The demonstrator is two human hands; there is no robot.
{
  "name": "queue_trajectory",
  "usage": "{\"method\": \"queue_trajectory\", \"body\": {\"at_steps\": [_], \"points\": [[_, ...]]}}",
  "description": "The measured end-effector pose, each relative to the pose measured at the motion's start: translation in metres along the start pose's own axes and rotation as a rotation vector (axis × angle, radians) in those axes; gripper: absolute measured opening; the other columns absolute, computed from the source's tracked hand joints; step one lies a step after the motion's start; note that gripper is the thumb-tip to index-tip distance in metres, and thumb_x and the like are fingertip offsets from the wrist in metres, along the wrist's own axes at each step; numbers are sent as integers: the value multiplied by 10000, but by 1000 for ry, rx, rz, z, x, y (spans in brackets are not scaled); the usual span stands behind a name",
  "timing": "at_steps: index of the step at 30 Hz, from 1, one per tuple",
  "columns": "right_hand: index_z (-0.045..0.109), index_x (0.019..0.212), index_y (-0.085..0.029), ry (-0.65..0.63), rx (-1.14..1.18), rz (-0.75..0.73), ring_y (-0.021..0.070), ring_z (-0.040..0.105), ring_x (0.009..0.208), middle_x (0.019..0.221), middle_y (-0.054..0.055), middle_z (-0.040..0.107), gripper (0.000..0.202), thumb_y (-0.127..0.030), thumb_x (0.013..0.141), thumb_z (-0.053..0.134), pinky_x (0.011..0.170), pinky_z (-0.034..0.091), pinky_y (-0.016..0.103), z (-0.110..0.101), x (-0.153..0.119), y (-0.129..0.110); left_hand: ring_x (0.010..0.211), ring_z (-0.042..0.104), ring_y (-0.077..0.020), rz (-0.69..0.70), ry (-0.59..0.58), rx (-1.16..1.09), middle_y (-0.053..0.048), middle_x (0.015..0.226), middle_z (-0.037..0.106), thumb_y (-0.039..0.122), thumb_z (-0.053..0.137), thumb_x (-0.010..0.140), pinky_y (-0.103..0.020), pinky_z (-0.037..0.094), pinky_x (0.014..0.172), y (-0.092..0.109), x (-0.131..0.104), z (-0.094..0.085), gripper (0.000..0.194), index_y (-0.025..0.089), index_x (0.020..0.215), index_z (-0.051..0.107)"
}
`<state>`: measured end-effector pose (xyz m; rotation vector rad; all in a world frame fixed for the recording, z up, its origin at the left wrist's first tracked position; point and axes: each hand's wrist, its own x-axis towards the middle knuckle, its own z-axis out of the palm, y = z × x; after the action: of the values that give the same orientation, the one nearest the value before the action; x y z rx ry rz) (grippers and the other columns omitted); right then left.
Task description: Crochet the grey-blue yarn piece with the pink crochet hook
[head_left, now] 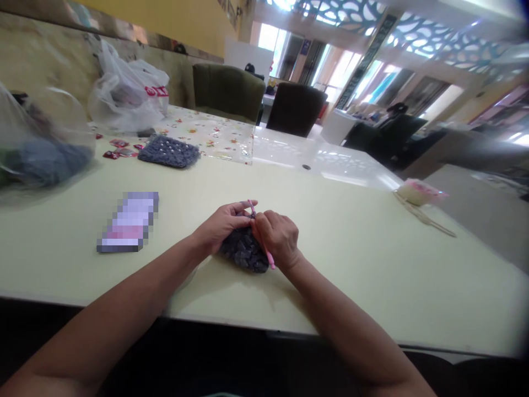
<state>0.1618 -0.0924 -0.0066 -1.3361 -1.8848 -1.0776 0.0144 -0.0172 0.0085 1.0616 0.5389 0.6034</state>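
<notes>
Near the middle of the pale table, my left hand [225, 222] grips the upper left edge of a dark grey crocheted piece [243, 251]. My right hand [279, 234] is closed around a pink crochet hook [269, 258], whose tip reaches the top edge of the piece by my left fingertips. The hook slants, its rounded end sticking out below my right hand. The lower part of the piece hangs between both hands, close to the tabletop. Any yarn loop at the hook's tip is too small to make out.
A blurred-out phone [130, 222] lies left on the table [351, 264]. Behind it are a dark crocheted piece [168, 151], small red packets [119, 151] and plastic bags [128, 94]. A pink-and-cream bundle [419, 192] with a cord sits at right. Chairs stand beyond.
</notes>
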Motion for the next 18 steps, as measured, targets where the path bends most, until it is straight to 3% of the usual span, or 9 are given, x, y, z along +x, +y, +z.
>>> {"method": "queue_trajectory", "body": {"at_steps": [5,8,11,18], "points": [[531,847,-207,67,259,-63,133,531,600,640,-1,584,120,-221,966,530,632,418,277,-3,0,5,751,564,-102,-101,-172,0,24,779,609,71,743,620,-258,411,780,14,0,-13,668,128,1278,641],[564,923,-192,23,430,-18,140,595,671,729,31,646,21,-175,934,567,660,464,266,-6,1,9,734,579,-108,-94,-171,-16,10,788,637,67,715,609,-265,420,764,20,1,-19,676,124,1278,638],[587,926,-186,-32,574,53,146,615,701,787,54,665,57,-139,919,555,650,477,265,-10,3,10,749,613,-132,-110,-160,-20,-30,833,689,74,686,606,-284,444,776,25,1,-24,674,113,1277,635],[635,808,-182,-176,888,305,110,579,620,714,13,641,164,-170,936,533,588,437,247,-28,9,19,682,642,-151,-143,-139,5,-72,800,731,107,662,588,-284,491,708,30,0,-26,567,95,1152,710]]}}
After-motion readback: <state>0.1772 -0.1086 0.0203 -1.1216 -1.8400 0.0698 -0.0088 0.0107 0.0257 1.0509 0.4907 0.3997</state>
